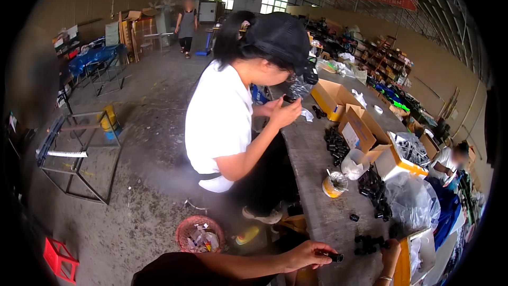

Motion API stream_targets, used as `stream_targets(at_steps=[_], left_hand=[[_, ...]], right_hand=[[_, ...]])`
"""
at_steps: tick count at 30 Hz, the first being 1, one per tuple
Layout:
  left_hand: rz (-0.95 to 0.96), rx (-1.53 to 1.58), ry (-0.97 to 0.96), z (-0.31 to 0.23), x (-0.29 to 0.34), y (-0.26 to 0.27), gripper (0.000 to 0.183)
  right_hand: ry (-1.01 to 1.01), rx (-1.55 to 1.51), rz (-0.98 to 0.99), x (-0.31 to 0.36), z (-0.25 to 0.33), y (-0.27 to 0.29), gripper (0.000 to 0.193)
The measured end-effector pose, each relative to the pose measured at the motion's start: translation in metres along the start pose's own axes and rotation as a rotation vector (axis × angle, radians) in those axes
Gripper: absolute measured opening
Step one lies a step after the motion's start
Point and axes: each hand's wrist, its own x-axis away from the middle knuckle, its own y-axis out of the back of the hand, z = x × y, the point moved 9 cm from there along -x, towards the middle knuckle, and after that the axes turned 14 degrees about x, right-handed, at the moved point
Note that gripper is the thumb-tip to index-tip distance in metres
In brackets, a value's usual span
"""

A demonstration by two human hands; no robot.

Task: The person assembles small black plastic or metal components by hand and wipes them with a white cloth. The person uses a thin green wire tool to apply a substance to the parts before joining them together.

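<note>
Low in the picture, my left hand [308, 256] pinches a short black tubular part [333, 257] by one end, just over the near edge of the grey worktable [309, 193]. To its right, my right hand [390, 257], with a bracelet at the wrist, is at the side of a small cluster of black parts [369, 244]. Its fingers look curled together, and whatever is between them is hidden. A single black part [354, 217] lies on the table above the cluster.
Farther up the table stand a yellow-labelled tub [335, 185], a plastic container [355, 164], black-part heaps [374, 193], cardboard boxes [361, 130] and a clear bag [413, 201]. A co-worker in a white shirt [218, 119] sits at the left edge. A red basket [200, 220] is on the floor.
</note>
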Motion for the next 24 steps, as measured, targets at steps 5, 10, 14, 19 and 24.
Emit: stream_targets(at_steps=[5,10,14,19,24], left_hand=[[-0.032,0.050,0.016,0.003,0.033,0.003,0.032],[0.006,0.126,0.008,-0.006,0.043,-0.007,0.035],[0.002,0.158,-0.098,-0.018,0.056,-0.003,0.031],[-0.044,0.135,-0.210,-0.045,0.085,0.006,0.031],[-0.179,0.145,-0.331,-0.071,0.121,0.022,0.030]], right_hand=[[-0.019,-0.020,0.034,0.036,-0.006,0.001,0.023],[0.210,0.161,-0.181,0.049,0.003,0.032,0.026],[0.179,0.126,-0.191,0.068,0.053,0.066,0.026],[0.199,0.006,-0.182,0.100,0.145,0.101,0.027],[0.281,-0.136,-0.103,0.124,0.219,0.100,0.028]])
